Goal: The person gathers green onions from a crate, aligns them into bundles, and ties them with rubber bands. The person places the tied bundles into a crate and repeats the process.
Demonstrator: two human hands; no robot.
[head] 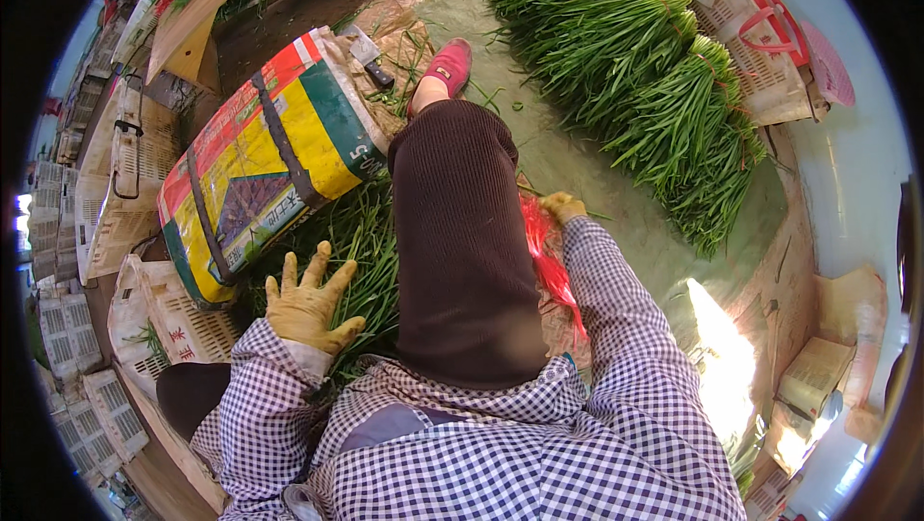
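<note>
My left hand (310, 301), in a yellowish glove, is spread with its fingers apart over a loose heap of long green leaves (368, 247), holding nothing. My right hand (563, 207), gloved alike, has its fingers curled at the top end of a bundle of red plastic ties (547, 254) beside my knee. Whether it grips any of them is hard to tell. A yellow, red and green printed sack (289, 153) lies over a bulky block just beyond my left hand. Tied bunches of green leafy stalks (621, 52) lie in a row at the upper right.
A knife with a black handle (378, 75) lies beyond the sack, by my pink shoe (451, 65). Plastic crates (137, 138) stand along the left. A wooden bench (184, 30) is at the upper left. Another crate (758, 66) with pink straps is at the upper right.
</note>
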